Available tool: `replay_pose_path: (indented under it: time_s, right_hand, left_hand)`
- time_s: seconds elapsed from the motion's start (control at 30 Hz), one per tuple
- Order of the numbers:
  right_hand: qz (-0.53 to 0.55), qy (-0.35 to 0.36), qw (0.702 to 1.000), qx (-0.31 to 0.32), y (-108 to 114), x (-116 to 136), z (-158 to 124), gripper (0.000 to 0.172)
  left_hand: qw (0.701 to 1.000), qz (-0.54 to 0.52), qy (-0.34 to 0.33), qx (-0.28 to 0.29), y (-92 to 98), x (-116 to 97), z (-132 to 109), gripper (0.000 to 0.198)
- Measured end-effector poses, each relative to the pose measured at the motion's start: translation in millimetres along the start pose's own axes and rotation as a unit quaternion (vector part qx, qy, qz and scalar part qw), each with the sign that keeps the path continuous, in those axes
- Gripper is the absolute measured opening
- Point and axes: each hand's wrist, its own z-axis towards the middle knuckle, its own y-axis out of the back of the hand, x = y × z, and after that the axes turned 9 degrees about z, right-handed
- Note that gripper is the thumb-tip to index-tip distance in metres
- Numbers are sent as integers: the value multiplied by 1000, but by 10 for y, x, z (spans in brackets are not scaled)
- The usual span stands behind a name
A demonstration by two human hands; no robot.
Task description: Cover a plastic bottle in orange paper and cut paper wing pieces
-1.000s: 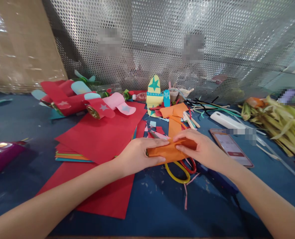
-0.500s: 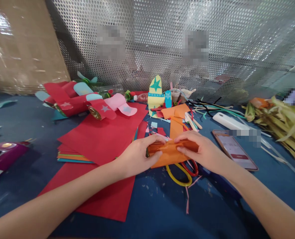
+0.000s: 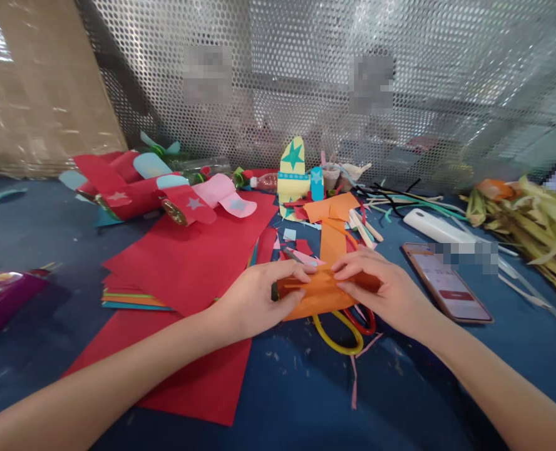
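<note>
Both my hands are closed on a sheet of orange paper, which curls round a tube-like thing. A dark greenish end of that thing shows at the left; the rest is hidden. My left hand pinches the paper's left part between thumb and fingers. At its right part, my right hand pinches it the same way, and the fingertips of both hands nearly meet on top. Just below the paper lie a yellow scissors handle loop and a red loop. Behind it are orange paper pieces.
Red paper sheets lie at the left. Red paper-covered models and a yellow cutout with stars stand behind. A phone, a white tool and dry husks lie right. A purple tool is far left.
My right fingers have shifted slightly along the top edge of the orange paper. Both hands keep their hold; the camera view has moved a little.
</note>
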Motion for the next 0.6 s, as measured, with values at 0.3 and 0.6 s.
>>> replay_pose_path:
  time_s: [0.3,0.6]
  right_hand:
    - [-58,63,996,-11,3,-20,-20,11]
    - [-171,123,977,31,98,-71,-118,15]
  left_hand:
    - [975,137,-167,-56,6,-4,-2,17]
    - [949,222,-210,-78,-9,27,-24,11]
